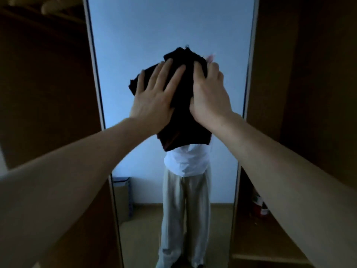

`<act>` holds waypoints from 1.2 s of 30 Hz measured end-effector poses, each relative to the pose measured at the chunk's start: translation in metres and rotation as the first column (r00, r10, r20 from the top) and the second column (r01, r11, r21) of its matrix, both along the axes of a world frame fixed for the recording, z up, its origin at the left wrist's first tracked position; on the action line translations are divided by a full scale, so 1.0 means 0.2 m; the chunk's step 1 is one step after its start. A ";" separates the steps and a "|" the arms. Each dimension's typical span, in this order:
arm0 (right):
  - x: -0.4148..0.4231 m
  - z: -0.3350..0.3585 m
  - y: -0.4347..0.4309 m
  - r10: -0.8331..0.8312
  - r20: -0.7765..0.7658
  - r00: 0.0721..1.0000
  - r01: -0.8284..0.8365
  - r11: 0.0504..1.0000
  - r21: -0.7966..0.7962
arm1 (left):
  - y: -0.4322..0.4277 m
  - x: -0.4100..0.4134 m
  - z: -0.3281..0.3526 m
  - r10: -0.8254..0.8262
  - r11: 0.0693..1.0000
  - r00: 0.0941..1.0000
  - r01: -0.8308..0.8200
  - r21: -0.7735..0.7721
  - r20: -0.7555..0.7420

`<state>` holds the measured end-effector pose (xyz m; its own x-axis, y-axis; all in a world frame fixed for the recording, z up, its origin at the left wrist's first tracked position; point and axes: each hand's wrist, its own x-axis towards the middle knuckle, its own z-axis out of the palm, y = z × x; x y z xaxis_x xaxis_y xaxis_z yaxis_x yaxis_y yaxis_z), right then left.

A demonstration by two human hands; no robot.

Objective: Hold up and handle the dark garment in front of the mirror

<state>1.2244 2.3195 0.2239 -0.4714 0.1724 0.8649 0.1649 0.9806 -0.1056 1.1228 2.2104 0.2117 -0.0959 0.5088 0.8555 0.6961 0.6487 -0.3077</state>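
Observation:
A tall mirror (135, 35) in a pale frame stands straight ahead. Both my hands press a dark, crumpled cloth (183, 117) against its glass at about head height. My left hand (154, 93) lies flat on the cloth's left part with straight, spread fingers. My right hand (209, 93) covers the cloth's right part, its fingers curled into the fabric near the top. The cloth hangs down below both hands. In the glass under the cloth shows the reflection of a person in a white top (186, 161) and light trousers.
Dark wooden wardrobe panels (48, 84) flank the mirror on both sides. Low on the right is an open shelf (270, 256) with a red and white container (259, 206). The mirror reflects a pale wall, a floor and a box at lower left.

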 end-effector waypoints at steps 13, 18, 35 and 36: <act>-0.06 -0.48 0.00 -0.027 -0.169 0.985 0.041 0.996 0.080 | 0.02 -0.03 -0.47 -0.103 0.991 0.994 0.101 0.086 0.022; -0.06 -0.79 0.03 -0.053 -0.196 0.979 0.081 0.987 0.138 | 0.06 -0.05 -0.78 -0.143 0.982 0.989 0.146 0.122 -0.038; -0.10 -1.90 -0.05 0.024 -0.251 0.968 0.047 0.961 0.273 | -0.01 -0.08 -1.85 -0.130 0.980 0.991 0.125 0.158 0.019; -0.11 -1.85 -0.04 0.017 -0.254 0.967 0.061 0.953 0.297 | -0.01 -0.08 -1.82 -0.141 0.974 0.990 0.134 0.181 0.029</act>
